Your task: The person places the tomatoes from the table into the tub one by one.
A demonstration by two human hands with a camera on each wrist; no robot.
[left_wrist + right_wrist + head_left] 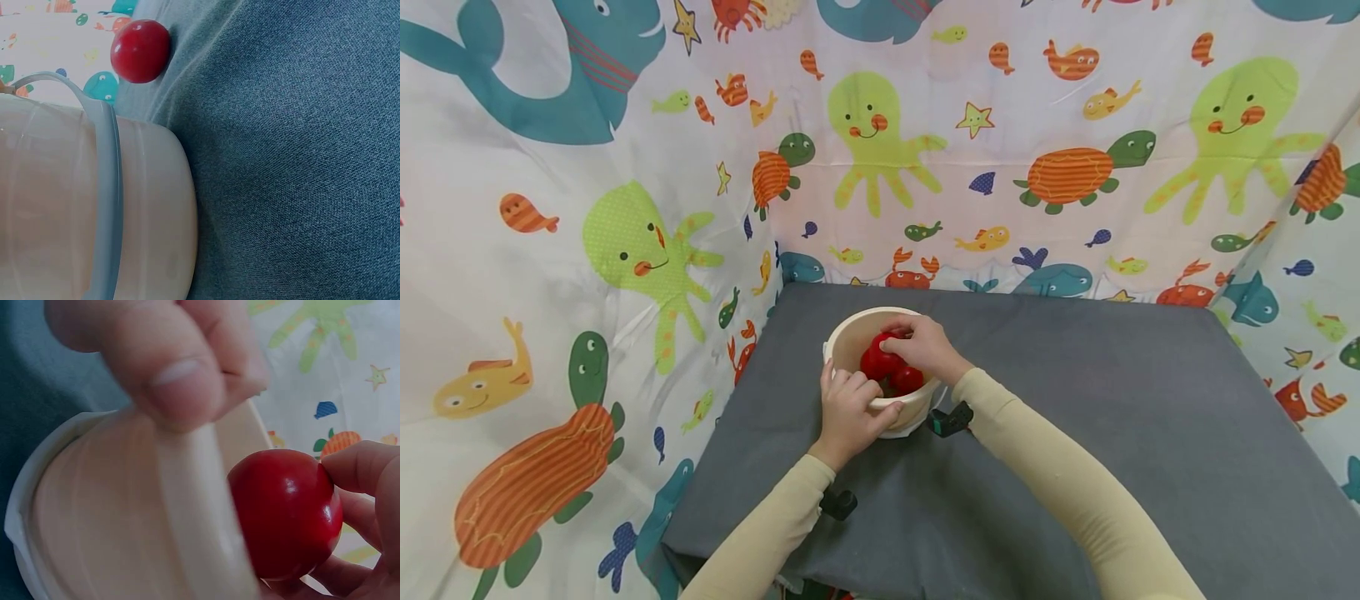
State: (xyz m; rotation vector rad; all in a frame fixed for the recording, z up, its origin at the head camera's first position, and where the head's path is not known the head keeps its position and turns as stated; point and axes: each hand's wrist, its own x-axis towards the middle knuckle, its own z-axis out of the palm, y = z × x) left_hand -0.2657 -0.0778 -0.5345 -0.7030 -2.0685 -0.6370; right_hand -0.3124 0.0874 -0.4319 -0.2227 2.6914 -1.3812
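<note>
A cream bucket [910, 408] stands on the grey cloth. My left hand [848, 412] grips its near-left rim; in the right wrist view the thumb and curled fingers of that hand show over the rim. My right hand [928, 348] reaches over the right side of the bucket and holds a glossy red tomato [287, 512] between thumb and fingers, at the bucket's mouth. Below it, another red tomato [907, 380] lies inside, with a bit of something green beside it. The left hand is out of sight in the left wrist view.
The grey cloth [1075, 400] covers the table and extends far to the right. In the left wrist view a round red tomato [140, 51] lies outside the bucket. The bucket has a grey handle [107, 187]. Printed curtains [925, 167] hang behind and at both sides.
</note>
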